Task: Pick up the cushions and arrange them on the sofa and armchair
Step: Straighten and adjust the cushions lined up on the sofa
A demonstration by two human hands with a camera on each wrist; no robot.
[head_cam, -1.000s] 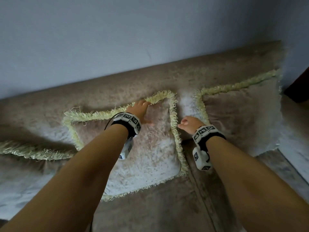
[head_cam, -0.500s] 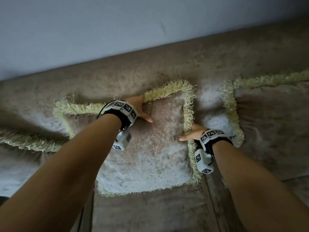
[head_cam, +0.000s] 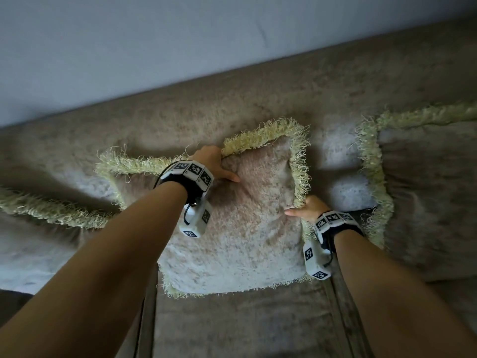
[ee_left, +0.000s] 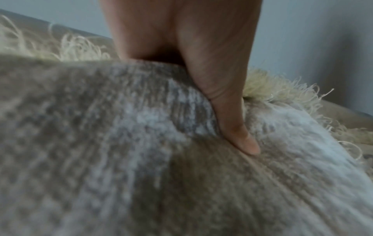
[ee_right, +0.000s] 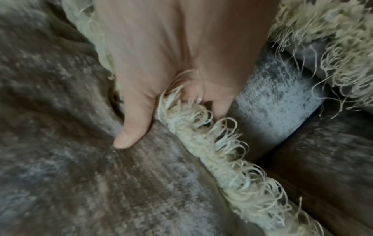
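A beige velvet cushion (head_cam: 247, 223) with a pale yellow fringe leans against the sofa (head_cam: 258, 94) backrest. My left hand (head_cam: 216, 164) grips its top edge, thumb pressed into the front face (ee_left: 242, 140), fingers hidden behind. My right hand (head_cam: 307, 209) pinches the cushion's right fringed edge (ee_right: 191, 127), thumb on the front, fingers behind. A second fringed cushion (head_cam: 426, 197) stands to the right, apart from the held one. A third cushion's fringe (head_cam: 46, 210) shows at the left, partly behind my left arm.
The sofa seat (head_cam: 232, 326) lies below the cushions, with seams between seat pads. A pale grey wall (head_cam: 180, 42) rises behind the backrest. A strip of backrest shows between the middle and right cushions.
My right hand went from a loose fist beside the cushion to pinching its right edge. My left hand took hold of the top edge. The view shifted nearer and leftward.
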